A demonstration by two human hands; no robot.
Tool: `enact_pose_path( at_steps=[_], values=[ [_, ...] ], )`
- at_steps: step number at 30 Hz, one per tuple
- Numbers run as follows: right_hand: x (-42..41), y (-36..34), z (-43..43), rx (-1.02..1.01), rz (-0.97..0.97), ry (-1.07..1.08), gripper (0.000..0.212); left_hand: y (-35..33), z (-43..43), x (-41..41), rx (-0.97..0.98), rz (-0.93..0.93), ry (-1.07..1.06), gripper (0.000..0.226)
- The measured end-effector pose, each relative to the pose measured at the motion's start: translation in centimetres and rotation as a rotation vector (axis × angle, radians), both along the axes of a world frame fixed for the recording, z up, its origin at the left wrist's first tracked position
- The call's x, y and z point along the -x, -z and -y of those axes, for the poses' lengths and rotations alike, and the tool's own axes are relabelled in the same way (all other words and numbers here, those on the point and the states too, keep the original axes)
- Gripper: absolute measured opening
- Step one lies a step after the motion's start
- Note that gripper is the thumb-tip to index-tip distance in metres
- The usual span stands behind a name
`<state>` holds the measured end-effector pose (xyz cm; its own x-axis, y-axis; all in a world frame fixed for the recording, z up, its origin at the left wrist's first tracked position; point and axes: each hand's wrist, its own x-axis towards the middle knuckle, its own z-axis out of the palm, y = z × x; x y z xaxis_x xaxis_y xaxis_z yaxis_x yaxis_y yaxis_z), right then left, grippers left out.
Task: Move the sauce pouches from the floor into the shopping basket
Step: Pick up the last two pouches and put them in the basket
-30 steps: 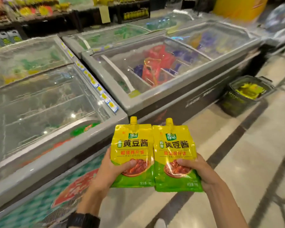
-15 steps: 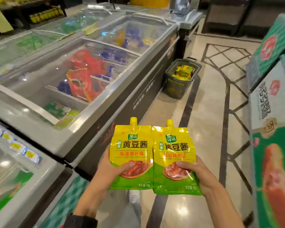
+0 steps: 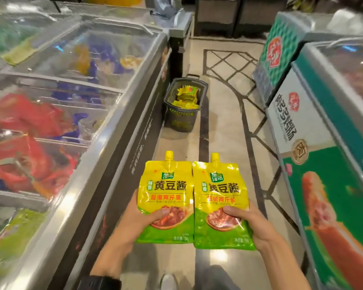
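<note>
Two yellow-and-green spouted sauce pouches are held upright side by side in front of me. My left hand (image 3: 144,218) grips the left sauce pouch (image 3: 166,191) by its lower edge, thumb across the front. My right hand (image 3: 252,222) grips the right sauce pouch (image 3: 218,195) the same way. Farther down the aisle a dark mesh shopping basket (image 3: 181,120) stands on the floor against the freezer, with several yellow pouches (image 3: 186,97) inside it.
A long glass-topped chest freezer (image 3: 105,130) runs along the left of the aisle. Another freezer with green and white panels (image 3: 314,164) lines the right. A tiled floor strip (image 3: 224,126) lies between them. My shoe (image 3: 168,280) shows at the bottom.
The view has swung right to face down the aisle. The basket now sits straight ahead and closer. Both hands still hold the pouches the same way.
</note>
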<state>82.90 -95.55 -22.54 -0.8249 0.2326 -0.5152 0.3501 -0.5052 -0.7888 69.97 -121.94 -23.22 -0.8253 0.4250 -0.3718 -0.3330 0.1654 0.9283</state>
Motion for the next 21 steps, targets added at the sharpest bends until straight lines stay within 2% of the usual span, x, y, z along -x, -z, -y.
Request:
enact_pose_path(
  at_steps=[6,10,15,18,21],
  values=[
    [5.0,0.5,-5.0,-0.020,0.035,0.078,0.110,0.2,-6.5,7.5,-0.011,0.024,0.106,0.111],
    [9.4,1.4,-10.2,-0.089,0.037,0.088,0.118,0.6,-12.1,12.2,-0.009,0.043,0.107,0.097],
    [15.9,0.2,-16.4,-0.040,-0.025,0.059,0.096,0.2,-18.3,18.5,0.013,0.064,0.110,0.092],
    [19.9,0.4,-19.5,0.002,-0.022,0.067,0.112,0.3,-21.3,22.1,0.023,0.050,0.098,0.085],
    [23.7,1.1,-22.1,0.021,-0.016,0.058,0.114,0.6,-23.4,25.5,0.039,0.035,0.109,0.089]
  ],
)
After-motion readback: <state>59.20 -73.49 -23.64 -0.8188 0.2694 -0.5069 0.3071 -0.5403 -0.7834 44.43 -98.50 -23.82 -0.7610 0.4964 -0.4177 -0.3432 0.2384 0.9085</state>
